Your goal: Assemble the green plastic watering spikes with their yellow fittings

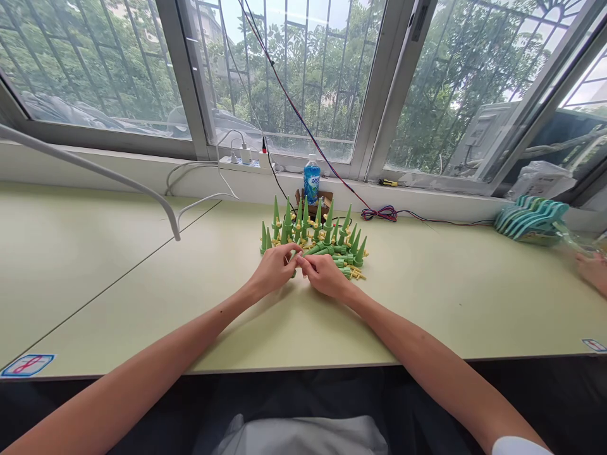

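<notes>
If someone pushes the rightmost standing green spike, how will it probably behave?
The green spike would probably tip easily, since it stands tall on a small base. Lying down, it may roll, given its roundish, tapered body. It looks like plastic, so it is likely stiff and light.
</notes>
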`<state>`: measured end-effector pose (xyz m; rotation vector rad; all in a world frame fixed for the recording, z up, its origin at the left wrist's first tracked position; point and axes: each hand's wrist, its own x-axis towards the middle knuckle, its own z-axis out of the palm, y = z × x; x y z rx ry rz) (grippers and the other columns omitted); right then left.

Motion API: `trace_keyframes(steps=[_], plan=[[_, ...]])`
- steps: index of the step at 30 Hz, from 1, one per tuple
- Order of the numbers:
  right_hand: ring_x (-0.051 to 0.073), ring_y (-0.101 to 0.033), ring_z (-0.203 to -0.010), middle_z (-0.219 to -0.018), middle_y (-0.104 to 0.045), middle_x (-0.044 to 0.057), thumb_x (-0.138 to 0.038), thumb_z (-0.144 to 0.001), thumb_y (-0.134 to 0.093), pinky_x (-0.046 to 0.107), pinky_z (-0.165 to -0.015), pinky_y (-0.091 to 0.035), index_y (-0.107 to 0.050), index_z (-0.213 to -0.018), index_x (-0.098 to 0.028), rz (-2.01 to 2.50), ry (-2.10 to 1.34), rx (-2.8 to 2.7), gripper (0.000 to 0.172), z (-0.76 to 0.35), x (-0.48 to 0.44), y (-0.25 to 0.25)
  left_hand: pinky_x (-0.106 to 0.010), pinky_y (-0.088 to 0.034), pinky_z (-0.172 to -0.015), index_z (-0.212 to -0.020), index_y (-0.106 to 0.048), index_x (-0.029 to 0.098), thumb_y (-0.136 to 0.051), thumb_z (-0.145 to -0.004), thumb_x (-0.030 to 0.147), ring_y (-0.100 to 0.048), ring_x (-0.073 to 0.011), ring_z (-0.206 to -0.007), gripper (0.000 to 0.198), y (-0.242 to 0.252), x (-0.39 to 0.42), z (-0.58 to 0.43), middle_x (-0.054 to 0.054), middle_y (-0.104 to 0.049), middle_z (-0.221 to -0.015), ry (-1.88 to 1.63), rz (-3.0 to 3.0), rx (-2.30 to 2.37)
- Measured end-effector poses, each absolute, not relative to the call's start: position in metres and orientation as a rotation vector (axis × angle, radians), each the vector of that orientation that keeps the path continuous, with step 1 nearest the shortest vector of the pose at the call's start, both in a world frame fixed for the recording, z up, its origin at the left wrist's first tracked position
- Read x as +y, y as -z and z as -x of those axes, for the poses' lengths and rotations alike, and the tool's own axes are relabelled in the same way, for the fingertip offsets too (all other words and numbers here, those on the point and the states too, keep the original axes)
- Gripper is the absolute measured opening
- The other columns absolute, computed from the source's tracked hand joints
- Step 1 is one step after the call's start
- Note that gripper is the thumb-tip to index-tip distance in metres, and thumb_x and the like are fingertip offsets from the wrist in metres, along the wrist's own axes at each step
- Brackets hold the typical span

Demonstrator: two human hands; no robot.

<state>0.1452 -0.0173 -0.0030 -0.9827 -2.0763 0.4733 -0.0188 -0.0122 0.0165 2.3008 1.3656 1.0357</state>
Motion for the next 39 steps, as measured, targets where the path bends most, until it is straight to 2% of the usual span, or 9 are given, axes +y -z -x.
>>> trace_keyframes(steps=[30,39], plan=[[0.012,-0.048,-0.055,-0.058,-0.055,0.0,-0.04,-0.099,-0.035,0.025,-0.059,-0.034,-0.051,-0.062,-0.018,0.967,-0.482,-2.076,0.046,-0.146,-0.0166,0.0044,-0.025,-0.041,-0.058,-0.093,-0.068,0.02,-0.046,-0.086,0.034,-0.051,-0.0135,-0.054,0.027,-0.0164,-0.0127,0.0182,0.001,-0.058,-0.061,-1.035,-2.295,1.371],[0.012,-0.045,-0.052,-0.055,-0.051,0.0,-0.044,-0.101,-0.028,0.026,-0.058,-0.032,-0.043,-0.058,-0.019,1.01,-0.429,-2.08,0.051,-0.1447,-0.0166,0.0039,-0.025,-0.039,-0.056,-0.093,-0.068,0.02,-0.046,-0.086,0.032,-0.049,-0.0134,-0.054,0.027,-0.0149,-0.0121,0.0167,0.001,-0.057,-0.059,-1.101,-2.311,1.396]])
